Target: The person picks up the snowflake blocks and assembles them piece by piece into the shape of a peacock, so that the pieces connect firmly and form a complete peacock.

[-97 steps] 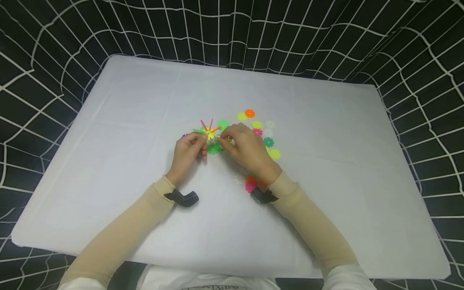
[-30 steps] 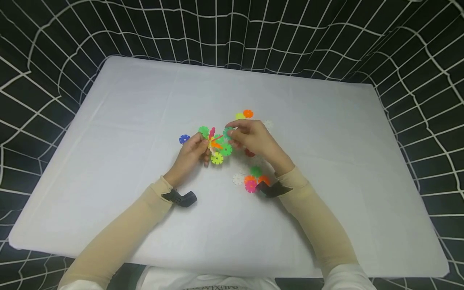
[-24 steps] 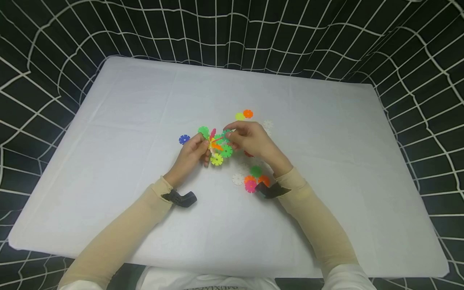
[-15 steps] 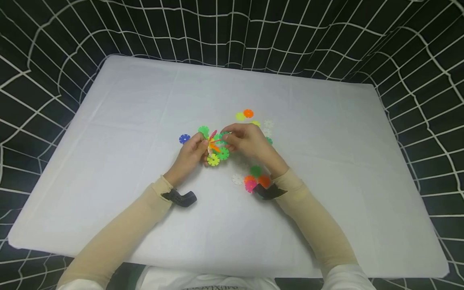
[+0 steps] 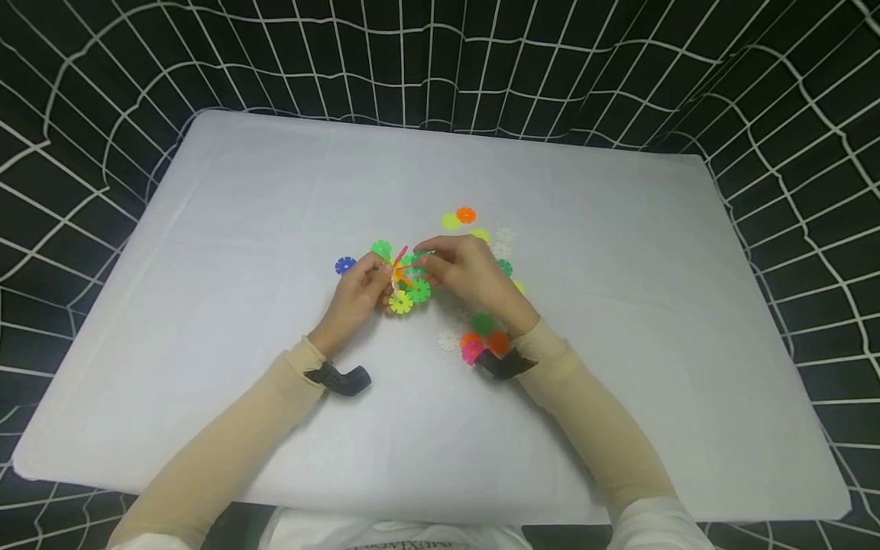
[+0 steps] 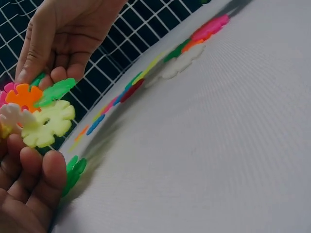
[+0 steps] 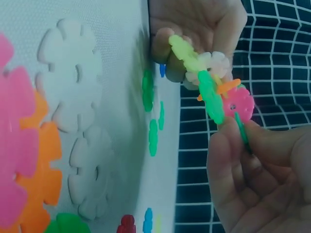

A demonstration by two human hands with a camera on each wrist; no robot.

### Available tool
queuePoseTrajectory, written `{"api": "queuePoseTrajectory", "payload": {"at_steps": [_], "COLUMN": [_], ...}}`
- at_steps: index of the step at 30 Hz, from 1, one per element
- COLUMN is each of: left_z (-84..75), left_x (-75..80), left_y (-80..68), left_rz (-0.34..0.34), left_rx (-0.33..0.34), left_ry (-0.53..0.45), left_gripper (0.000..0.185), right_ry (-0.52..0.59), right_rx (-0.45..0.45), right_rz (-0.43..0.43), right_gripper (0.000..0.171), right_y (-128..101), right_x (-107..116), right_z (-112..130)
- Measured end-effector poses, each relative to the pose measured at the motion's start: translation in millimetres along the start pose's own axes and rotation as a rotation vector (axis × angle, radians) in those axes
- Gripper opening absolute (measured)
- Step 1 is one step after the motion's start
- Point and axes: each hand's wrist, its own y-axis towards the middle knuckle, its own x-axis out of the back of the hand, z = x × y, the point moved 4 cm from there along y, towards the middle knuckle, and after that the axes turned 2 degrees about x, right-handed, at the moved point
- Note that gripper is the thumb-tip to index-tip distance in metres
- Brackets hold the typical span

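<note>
1. Here, the left hand (image 5: 357,294) pinches a cluster of joined plastic discs (image 5: 404,281), lifted just above the white table (image 5: 275,229) at its middle.
2. The right hand (image 5: 467,271) pinches a dark green disc (image 7: 240,127) edge-on against the cluster.
3. To seat it well, line the disc's slot up with a free slot on the cluster, judging by the right wrist view.
4. Keep the left grip firm at the hub so the push meets resistance.
5. Press straight in, not twisting, or neighbouring discs may pop loose.
6. Spare loose discs (image 5: 474,345) lie near the right wrist.
</note>
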Motion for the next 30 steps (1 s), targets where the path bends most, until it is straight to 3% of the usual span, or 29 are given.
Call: {"api": "queuePoseTrajectory", "payload": {"at_steps": [5,11,16,20,24,30], "left_z": [0.5,2.8,2.7,2.6,3.0,1.8], "left_x": [5.1,6.2,6.0,5.9,6.0,5.4], "left_y": [1.1,2.4,1.7,1.5,1.4,1.3], "left_rz": [-0.084,-0.071,-0.071,-0.073,-0.07,-0.067], "left_rx": [0.028,0.043,0.051,0.05,0.057,0.058], "left_ry": [-0.001,-0.067,-0.112,-0.107,-0.126,-0.153], "left_gripper": [0.014,0.013,0.013,0.014,0.013,0.013], "right_ry": [-0.008,-0.051,-0.225,-0.405,-0.499,-0.604], "right_rx": [-0.052,-0.075,-0.11,-0.185,-0.236,-0.233], "right_rz": [0.019,0.029,0.004,0.055,0.09,0.08], "right_gripper": [0.027,0.029,0.028,0.029,0.038,0.045], "right_y": [2,1,2,3,4,4], "right_x": [1,14,34,43,45,41], "right_z": [-4,-9,-23,-37,-44,-47]}}
